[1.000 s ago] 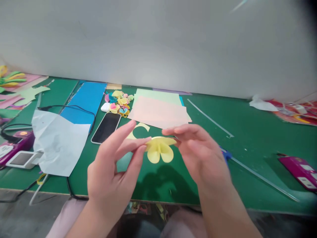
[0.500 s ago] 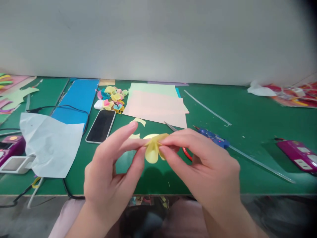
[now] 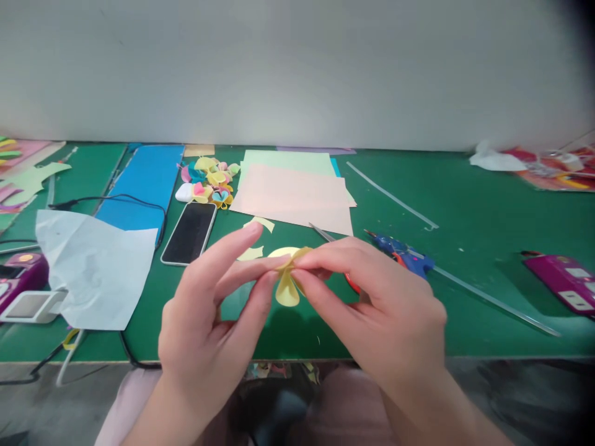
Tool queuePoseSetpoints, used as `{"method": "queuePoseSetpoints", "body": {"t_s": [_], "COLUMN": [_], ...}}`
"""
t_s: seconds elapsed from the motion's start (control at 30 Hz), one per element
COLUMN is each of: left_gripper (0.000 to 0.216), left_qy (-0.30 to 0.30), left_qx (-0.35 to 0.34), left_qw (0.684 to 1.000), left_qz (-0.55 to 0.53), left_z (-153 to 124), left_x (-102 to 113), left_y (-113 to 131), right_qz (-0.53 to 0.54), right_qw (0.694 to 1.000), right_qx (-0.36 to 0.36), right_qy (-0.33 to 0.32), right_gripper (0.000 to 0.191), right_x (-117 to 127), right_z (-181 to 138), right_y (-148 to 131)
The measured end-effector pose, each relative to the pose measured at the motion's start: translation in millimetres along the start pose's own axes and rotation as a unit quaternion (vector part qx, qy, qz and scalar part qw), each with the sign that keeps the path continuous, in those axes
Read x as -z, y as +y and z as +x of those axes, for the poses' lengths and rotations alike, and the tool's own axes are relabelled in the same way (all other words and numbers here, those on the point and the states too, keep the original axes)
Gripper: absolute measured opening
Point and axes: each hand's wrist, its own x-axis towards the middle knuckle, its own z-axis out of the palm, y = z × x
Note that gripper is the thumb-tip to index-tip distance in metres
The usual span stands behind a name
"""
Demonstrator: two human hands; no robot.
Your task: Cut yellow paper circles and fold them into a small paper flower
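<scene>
A small yellow folded paper flower is held above the front of the green table. My left hand pinches its left side with thumb and middle finger, the index finger stretched out above. My right hand pinches its right side with thumb and fingers pressed together. Loops of yellow paper hang down between the two pinches. Yellow paper scraps lie on the table just behind the hands.
Behind the hands lie scissors, a blue glue gun, stacked pastel sheets, a dark phone, a heap of small coloured paper flowers, a blue sheet and white paper. A magenta device sits at the right.
My right hand closed in from an open reach to a pinch on the flower's right side. The flower's two spread loops have been squeezed together into a narrower shape.
</scene>
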Motion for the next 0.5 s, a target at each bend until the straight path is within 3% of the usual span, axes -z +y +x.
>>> {"method": "queuePoseSetpoints", "body": {"t_s": [0.5], "left_gripper": [0.060], "left_qy": [-0.026], "left_qx": [0.003], "left_qw": [0.999], "left_qz": [0.029], "left_z": [-0.1], "left_x": [1.5], "left_y": [0.6], "right_qz": [-0.036], "right_qw": [0.999], "right_qx": [0.025], "right_qy": [-0.008], "right_gripper": [0.013], "right_x": [2.1], "right_z": [-0.1], "right_y": [0.6]}}
